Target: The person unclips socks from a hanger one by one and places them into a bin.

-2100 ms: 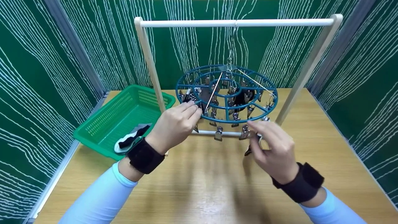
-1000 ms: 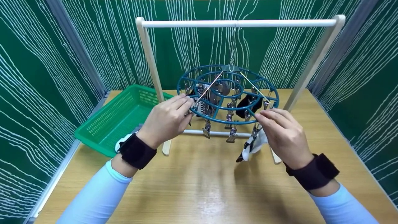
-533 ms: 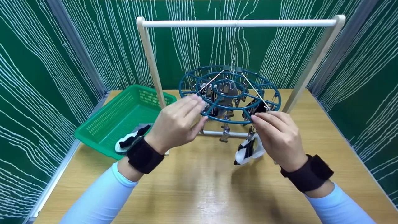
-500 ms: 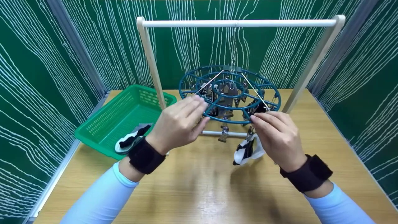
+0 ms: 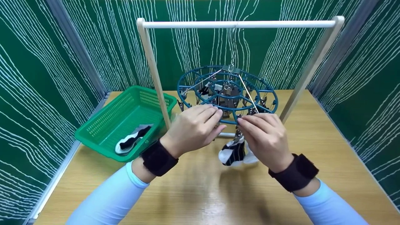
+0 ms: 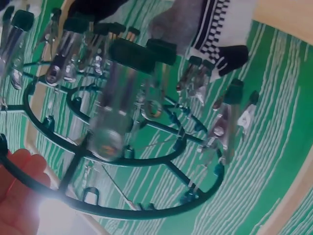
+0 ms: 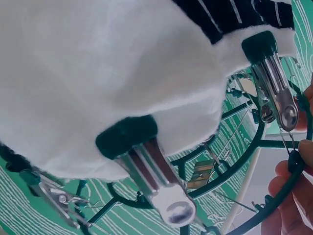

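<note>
Both your hands pinch the round clip hanger's [image 5: 227, 93] near rim, left hand [image 5: 194, 129] beside right hand [image 5: 265, 137], white-and-black sock [image 5: 232, 153] already clipped below the right grip; one more sock [image 5: 131, 141] waits in the green basket [image 5: 103, 123].

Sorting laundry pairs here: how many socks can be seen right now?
4, maybe more hidden. One white-and-black sock hangs clipped at the hanger's near rim; a checkered sock and a dark sock hang further in; one sock lies in the green basket.
</note>
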### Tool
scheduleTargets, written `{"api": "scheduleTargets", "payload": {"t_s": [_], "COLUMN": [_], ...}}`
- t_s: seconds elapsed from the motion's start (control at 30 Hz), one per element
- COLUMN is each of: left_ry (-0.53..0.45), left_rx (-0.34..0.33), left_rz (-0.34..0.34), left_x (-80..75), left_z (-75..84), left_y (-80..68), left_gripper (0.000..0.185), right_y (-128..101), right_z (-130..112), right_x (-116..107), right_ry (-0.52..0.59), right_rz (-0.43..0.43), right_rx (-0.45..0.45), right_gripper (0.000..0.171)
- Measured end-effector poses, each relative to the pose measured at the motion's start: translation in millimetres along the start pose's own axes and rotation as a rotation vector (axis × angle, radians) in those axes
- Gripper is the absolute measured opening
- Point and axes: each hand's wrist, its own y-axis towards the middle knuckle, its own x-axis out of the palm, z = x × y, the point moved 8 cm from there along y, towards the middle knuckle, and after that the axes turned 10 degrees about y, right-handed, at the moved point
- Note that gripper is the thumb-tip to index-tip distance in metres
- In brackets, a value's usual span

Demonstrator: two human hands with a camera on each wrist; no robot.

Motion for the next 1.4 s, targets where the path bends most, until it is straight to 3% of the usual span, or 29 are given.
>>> {"api": "scheduleTargets", "payload": {"t_s": [0.4, 0.73, 0.9, 1.17, 1.4], "left_ry": [0.058, 0.036, 0.041, 0.035, 0.006], "left_rx": [0.024, 0.008, 0.006, -0.007, -0.02], "left_rz": [-0.019, -0.013, -0.033, -0.06, -0.082], "left_x": [5.0, 5.7, 6.8, 9.0, 11.5], "left_z": [0.8, -4.2, -6.2, -9.4, -11.5], "left_y": [-3.3, -7.0, -6.7, -7.7, -10.2], "left_gripper": [0.012, 0.011, 0.012, 0.014, 0.014], "right_y": [4, -7, -15, -30, -35], "right_z": [-11, -23, -27, -19, -9], "right_x": [11, 5, 5, 14, 25], "right_ry": [0.018, 0.054, 0.102, 0.055, 0.064], "right_rz": [0.019, 0.085, 0.1, 0.016, -0.06], "right_rx": [-0.029, -0.02, 0.042, 0.243, 0.315], "right_gripper": [0.019, 0.023, 0.028, 0.044, 0.033]}}
